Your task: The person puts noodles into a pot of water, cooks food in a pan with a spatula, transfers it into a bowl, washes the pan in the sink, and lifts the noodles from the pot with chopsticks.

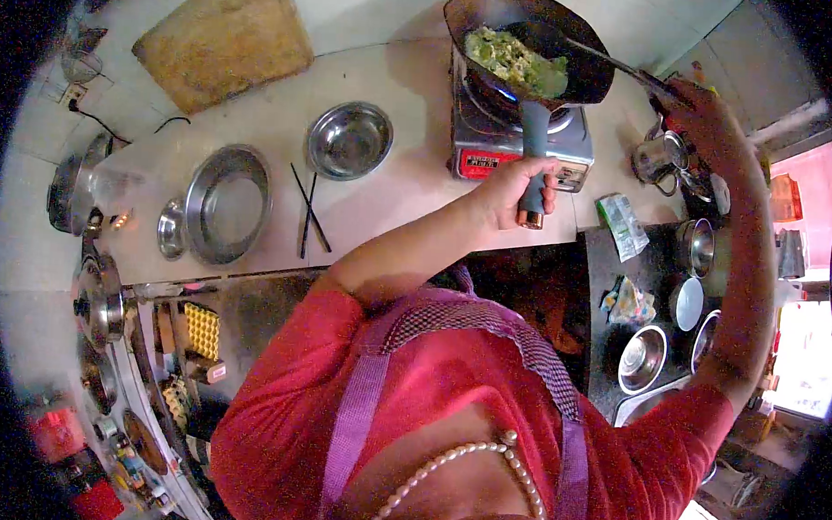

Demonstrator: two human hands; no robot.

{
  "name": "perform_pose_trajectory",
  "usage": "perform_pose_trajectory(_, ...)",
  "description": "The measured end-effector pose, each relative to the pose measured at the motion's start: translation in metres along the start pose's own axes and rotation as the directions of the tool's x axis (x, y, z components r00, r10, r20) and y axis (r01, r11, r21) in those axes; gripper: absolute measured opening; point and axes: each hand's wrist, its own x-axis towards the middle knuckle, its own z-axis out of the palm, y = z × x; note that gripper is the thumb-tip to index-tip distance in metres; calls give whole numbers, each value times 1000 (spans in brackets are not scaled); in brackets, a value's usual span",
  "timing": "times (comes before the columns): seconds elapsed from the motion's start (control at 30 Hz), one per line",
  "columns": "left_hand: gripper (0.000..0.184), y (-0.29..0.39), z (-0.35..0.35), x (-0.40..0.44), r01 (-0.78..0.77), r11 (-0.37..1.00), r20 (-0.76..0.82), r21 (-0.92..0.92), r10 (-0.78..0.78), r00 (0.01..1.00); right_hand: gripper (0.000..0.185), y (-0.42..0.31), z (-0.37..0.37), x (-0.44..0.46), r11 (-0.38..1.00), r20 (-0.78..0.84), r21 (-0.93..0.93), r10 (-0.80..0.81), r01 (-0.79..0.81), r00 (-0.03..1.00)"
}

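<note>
A dark wok (587,78) is tilted over the gas stove (567,141), where a small blue flame shows. Green and pale yellow food (519,64) lies in the left part of the wok. My left hand (519,192) is wrapped round the wok's grey handle (534,136), below the stove's front edge. At the upper right, my right hand (698,109) holds a long metal spatula (624,68), whose far end reaches into the wok.
Left of the stove are a metal bowl (350,140), black chopsticks (308,210) and a large metal basin (227,204). A wooden board (224,44) leans on the wall. To the right stand a metal pitcher (658,158), a packet (622,227) and several bowls (642,360).
</note>
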Motion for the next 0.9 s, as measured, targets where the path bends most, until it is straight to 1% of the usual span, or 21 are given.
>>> perform_pose_trajectory(0.03,21,-1,2,0,-3,1000,-20,5,3,1000,26,-14,-20,-4,990,83,105,85,-93,993)
perform_pose_trajectory(0.1,23,-4,4,0,2,1000,-77,10,-1,997,27,-29,-35,1,961,286,161,172,-224,943)
perform_pose_trajectory(0.13,19,-3,4,1,-3,1000,-62,10,3,998,28,-37,-43,3,941,383,167,212,-293,899)
perform_pose_trajectory(0.2,16,-5,4,1,-9,1000,-38,6,10,999,29,-55,-27,-6,810,344,386,317,-441,884)
perform_pose_trajectory(0.23,16,-6,4,1,-22,999,-15,24,23,1000,29,-56,-11,-10,956,193,153,219,-250,956)
perform_pose_trajectory(0.33,16,-5,2,4,9,1000,-23,-3,-9,1000,28,-75,-1,2,920,115,-144,382,-365,917)
perform_pose_trajectory(0.37,15,-5,1,5,-7,1000,-16,29,8,1000,28,-76,-6,6,911,138,-149,403,-384,905)
perform_pose_trajectory(0.43,21,-5,-1,3,-41,996,0,84,41,999,27,-66,-15,7,947,37,-137,298,-291,954)
perform_pose_trajectory(0.5,19,-3,0,-1,-6,999,-15,48,7,1000,28,-41,-3,3,974,-116,-104,190,-202,975)
perform_pose_trajectory(0.6,17,-3,-5,2,31,999,-54,37,-29,998,31,-49,19,28,870,3,-276,426,-408,905)
perform_pose_trajectory(0.63,17,-2,-6,3,40,998,-66,41,-37,997,32,-43,35,32,875,-35,-324,368,-359,929)
perform_pose_trajectory(0.67,17,-2,-5,2,36,998,-88,45,-32,996,32,-39,49,33,906,-103,-322,254,-274,962)
perform_pose_trajectory(0.73,19,2,1,-5,28,998,-132,49,-22,991,34,-45,55,32,870,-8,-463,186,-169,983)
perform_pose_trajectory(0.83,20,6,1,-10,34,999,-119,30,-30,992,37,-58,13,14,884,188,-414,317,-217,930)
perform_pose_trajectory(0.87,20,7,2,-11,33,999,-124,38,-28,992,38,-37,12,5,888,158,-405,304,-219,940)
perform_pose_trajectory(0.9,20,7,2,-11,33,999,-130,42,-28,991,36,-34,4,-3,919,45,-321,257,-230,965)
